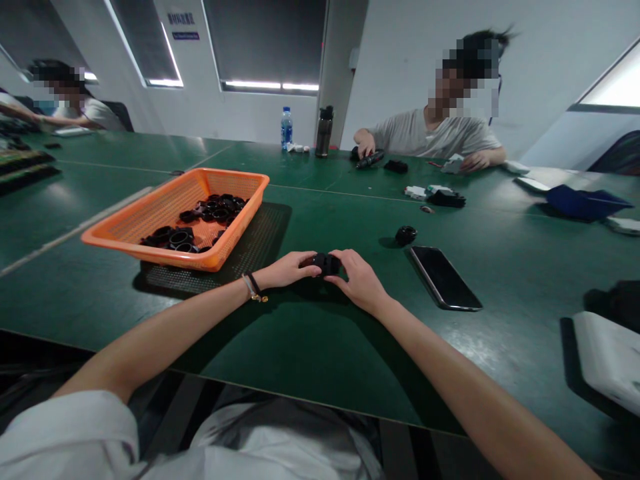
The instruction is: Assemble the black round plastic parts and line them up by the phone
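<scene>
Both my hands meet over the green table [310,347] on a small black part [327,263]. My left hand [290,268] pinches its left end, fingers closed; a bracelet is on that wrist. My right hand [356,277] grips the right end with curled fingers. The part is largely hidden between the fingertips. An orange basket [150,230] with several black ring-shaped parts [210,217] stands to the left of my hands. One loose black ring part [405,235] lies on the table beyond my right hand.
A dark phone [445,277] lies face up right of my hands. A black mesh mat [260,233] sits under the basket. Two bottles [305,130] stand at the back. A person [440,130] sits opposite with parts, another person [65,107] far left. A white object [607,360] is at the right edge.
</scene>
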The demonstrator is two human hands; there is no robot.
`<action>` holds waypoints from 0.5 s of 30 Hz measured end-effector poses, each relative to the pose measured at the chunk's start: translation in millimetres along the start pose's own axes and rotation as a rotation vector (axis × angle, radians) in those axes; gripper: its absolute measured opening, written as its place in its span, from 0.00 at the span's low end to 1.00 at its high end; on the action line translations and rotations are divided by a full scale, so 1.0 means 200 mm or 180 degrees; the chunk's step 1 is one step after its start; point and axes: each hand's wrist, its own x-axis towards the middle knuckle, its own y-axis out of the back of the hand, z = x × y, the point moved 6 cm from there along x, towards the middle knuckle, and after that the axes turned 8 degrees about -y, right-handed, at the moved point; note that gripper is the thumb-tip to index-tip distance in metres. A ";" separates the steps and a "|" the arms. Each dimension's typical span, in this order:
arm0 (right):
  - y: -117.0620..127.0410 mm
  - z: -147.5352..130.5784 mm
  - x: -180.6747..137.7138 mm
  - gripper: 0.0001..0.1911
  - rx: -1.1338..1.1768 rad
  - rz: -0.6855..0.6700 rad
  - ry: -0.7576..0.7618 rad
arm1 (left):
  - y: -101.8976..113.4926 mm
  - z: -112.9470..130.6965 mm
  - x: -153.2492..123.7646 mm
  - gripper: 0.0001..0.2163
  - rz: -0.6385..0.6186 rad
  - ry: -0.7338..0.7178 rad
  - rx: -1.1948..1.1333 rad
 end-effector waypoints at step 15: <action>-0.02 0.03 -0.01 0.19 0.0199 -0.0057 -0.0427 | 0.01 0.06 -0.01 0.17 0.0032 -0.0111 0.0826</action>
